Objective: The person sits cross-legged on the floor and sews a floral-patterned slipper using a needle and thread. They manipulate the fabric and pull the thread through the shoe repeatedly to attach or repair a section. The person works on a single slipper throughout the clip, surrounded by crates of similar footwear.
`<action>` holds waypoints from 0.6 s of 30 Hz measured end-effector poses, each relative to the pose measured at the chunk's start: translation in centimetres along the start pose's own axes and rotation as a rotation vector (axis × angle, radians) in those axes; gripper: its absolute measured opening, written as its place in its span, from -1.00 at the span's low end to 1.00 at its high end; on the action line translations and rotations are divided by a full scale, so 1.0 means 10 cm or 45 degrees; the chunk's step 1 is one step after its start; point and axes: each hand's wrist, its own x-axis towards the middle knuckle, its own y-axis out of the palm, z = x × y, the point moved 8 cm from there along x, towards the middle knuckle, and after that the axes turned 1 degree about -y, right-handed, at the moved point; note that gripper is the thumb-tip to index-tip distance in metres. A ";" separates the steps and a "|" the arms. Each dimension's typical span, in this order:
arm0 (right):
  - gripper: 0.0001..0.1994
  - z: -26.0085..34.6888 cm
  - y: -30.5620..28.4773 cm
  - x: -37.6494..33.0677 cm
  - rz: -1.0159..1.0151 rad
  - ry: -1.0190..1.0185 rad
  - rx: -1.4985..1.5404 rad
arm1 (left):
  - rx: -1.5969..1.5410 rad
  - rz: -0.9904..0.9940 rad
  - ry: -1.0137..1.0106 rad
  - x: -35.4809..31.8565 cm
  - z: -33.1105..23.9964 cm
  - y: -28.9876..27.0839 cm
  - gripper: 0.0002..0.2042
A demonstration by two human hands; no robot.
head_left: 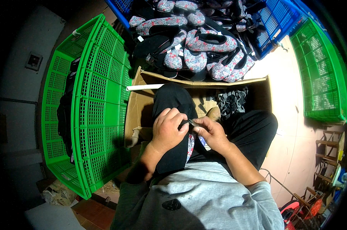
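My left hand point(165, 128) is closed over my thigh, its fingers pinching dark material. Below it shows a strip of red-dotted floral cloth point(190, 147), which looks like part of a floral slip-on shoe mostly hidden by the hand and black trousers. My right hand point(213, 133) is closed too, thumb against fingers, and meets the left at the same spot. A small, dark, pointed thing point(192, 122) sticks out from the right fingertips toward the left ones; it is too small to tell its kind.
Ahead, floral slip-on shoes point(211, 40) are heaped by blue crates point(279, 17). An open cardboard box point(137, 103) around my legs holds dark scraps point(233, 101). A green crate point(104, 88) stands at left, another green crate point(321, 73) at right. A white tube point(144, 87) lies across the box edge.
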 end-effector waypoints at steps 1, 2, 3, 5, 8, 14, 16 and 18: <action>-0.78 0.01 0.00 0.00 -0.008 -0.018 -0.004 | -0.002 -0.001 0.002 0.00 0.00 0.00 -0.82; -0.78 0.03 0.00 0.00 -0.015 -0.036 -0.009 | 0.000 0.004 -0.003 0.00 0.00 0.00 -0.82; -0.78 0.01 0.01 0.00 -0.022 -0.035 -0.009 | 0.001 0.009 -0.006 0.00 0.00 0.00 -0.82; -0.77 -0.05 0.02 -0.01 -0.035 -0.033 -0.010 | -0.001 0.012 -0.007 0.00 0.00 0.01 -0.82; -0.77 -0.04 0.03 -0.01 -0.031 -0.038 -0.059 | -0.008 0.004 -0.001 0.00 0.01 0.00 -0.82; -0.75 -0.01 0.02 -0.01 -0.026 -0.034 -0.072 | -0.011 0.012 0.006 0.01 0.00 0.01 -0.82; -0.75 0.00 0.02 -0.01 -0.020 -0.030 -0.066 | -0.008 0.013 0.001 0.01 -0.01 0.00 -0.82; -0.75 0.01 0.02 0.00 -0.020 -0.037 -0.070 | -0.004 0.013 0.004 0.00 0.00 0.00 -0.82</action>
